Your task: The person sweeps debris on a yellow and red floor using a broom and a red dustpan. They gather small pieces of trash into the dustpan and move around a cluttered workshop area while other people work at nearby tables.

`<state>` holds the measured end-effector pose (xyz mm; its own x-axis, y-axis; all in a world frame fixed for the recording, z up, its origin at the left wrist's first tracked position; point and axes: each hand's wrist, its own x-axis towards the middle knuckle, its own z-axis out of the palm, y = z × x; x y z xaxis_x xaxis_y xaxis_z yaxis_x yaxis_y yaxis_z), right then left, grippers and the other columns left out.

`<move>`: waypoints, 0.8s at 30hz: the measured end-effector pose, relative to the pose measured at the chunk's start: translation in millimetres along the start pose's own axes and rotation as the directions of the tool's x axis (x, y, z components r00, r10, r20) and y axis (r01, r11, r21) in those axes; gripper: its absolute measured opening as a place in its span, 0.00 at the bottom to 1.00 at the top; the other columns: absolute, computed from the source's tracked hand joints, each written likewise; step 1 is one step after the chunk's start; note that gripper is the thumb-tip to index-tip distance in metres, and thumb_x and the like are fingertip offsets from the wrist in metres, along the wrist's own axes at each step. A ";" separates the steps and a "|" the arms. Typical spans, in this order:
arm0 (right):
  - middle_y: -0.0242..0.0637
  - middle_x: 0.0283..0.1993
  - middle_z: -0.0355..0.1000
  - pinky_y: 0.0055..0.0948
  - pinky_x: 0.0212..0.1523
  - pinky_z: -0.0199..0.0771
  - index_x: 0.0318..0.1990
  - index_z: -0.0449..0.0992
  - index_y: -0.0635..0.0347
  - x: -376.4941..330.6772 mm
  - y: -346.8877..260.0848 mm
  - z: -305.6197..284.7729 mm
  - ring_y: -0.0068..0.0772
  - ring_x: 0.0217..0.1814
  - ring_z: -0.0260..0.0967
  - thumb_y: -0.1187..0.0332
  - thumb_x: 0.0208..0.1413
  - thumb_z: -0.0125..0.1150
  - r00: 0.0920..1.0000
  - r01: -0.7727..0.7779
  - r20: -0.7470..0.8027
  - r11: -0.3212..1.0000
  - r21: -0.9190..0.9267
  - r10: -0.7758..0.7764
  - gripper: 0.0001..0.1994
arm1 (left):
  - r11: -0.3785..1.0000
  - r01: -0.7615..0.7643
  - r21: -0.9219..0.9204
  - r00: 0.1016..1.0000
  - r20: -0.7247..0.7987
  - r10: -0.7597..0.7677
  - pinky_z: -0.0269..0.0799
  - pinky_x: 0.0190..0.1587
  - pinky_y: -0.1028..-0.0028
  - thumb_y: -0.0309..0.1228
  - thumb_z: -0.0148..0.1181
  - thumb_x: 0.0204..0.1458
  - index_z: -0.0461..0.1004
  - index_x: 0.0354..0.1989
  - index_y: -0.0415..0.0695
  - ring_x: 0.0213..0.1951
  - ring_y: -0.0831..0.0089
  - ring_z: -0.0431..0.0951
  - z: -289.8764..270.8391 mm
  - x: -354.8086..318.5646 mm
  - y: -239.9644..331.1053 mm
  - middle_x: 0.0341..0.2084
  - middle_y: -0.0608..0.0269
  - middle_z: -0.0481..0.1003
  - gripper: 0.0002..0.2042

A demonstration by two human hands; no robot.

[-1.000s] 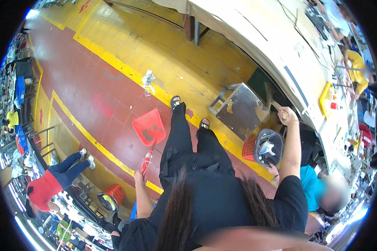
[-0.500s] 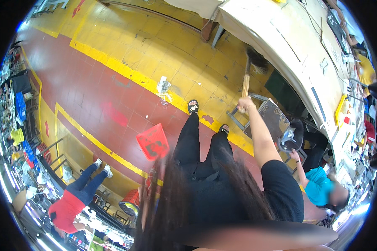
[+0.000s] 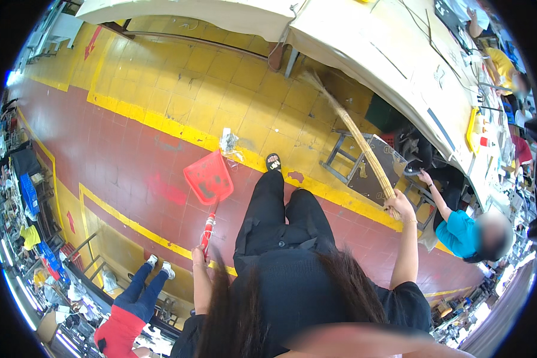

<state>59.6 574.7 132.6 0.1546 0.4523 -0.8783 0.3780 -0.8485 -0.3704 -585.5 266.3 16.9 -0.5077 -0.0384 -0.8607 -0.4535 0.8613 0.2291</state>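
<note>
My right hand [image 3: 400, 206] is closed round the lower end of a long straw broom [image 3: 364, 143]. The broom slants up and to the left, its blurred bristles over the yellow floor beside the long table. Down at the left, my left hand [image 3: 200, 255] grips the red handle of a long-handled dustpan [image 3: 209, 178]. Its red pan lies on the red tiles, with grey marks or dirt in it. A crumpled piece of clear and white plastic litter [image 3: 228, 142] rests on the yellow line, close to the pan's far edge.
A low stool [image 3: 377, 170] stands behind the broom. Along the right runs a long covered table [image 3: 352, 36]. A person in teal [image 3: 461, 232] sits near the stool, a hand on a dark object. Another person in red [image 3: 122, 328] stands at the lower left.
My right hand has drawn back toward me, and the broom now slants left. The dustpan has moved forward toward the litter. My left hand has come into sight on its handle.
</note>
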 end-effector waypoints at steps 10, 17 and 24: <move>0.42 0.18 0.69 0.32 0.14 0.67 0.34 0.62 0.71 222.2 -57.9 145.5 0.32 0.14 0.68 0.75 0.40 0.53 0.992 -0.018 0.114 0.968 -0.250 0.048 0.12 | 0.995 -0.087 -0.046 0.989 0.114 0.092 0.49 0.05 0.78 0.30 0.53 0.48 0.59 0.39 0.44 0.08 0.76 0.59 -8.9 -6.0 41.2 0.15 0.62 0.63 0.12; 0.52 0.29 0.72 0.38 0.20 0.72 0.48 0.57 0.64 142.1 44.3 190.7 0.43 0.25 0.74 0.74 0.44 0.49 0.997 -0.035 -0.079 0.872 -0.488 -0.005 0.20 | 0.984 -0.179 -0.012 0.983 0.029 0.179 0.50 0.05 0.78 0.28 0.53 0.48 0.60 0.41 0.44 0.07 0.75 0.59 -23.3 8.7 48.0 0.16 0.61 0.65 0.13; 0.33 0.15 0.61 0.26 0.10 0.60 0.41 0.62 0.63 1.4 92.8 133.5 0.24 0.11 0.60 0.79 0.37 0.54 0.984 -0.053 0.157 0.982 -0.182 0.082 0.19 | 0.970 -0.189 0.154 0.980 0.084 0.178 0.48 0.04 0.78 0.30 0.53 0.46 0.60 0.40 0.47 0.06 0.76 0.57 -47.9 24.5 56.4 0.14 0.63 0.63 0.13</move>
<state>-27.0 459.9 56.7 0.0398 0.3326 -0.9422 0.5290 -0.8070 -0.2626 -658.6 289.6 30.5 -0.5166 0.1582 -0.8415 -0.2308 0.9207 0.3148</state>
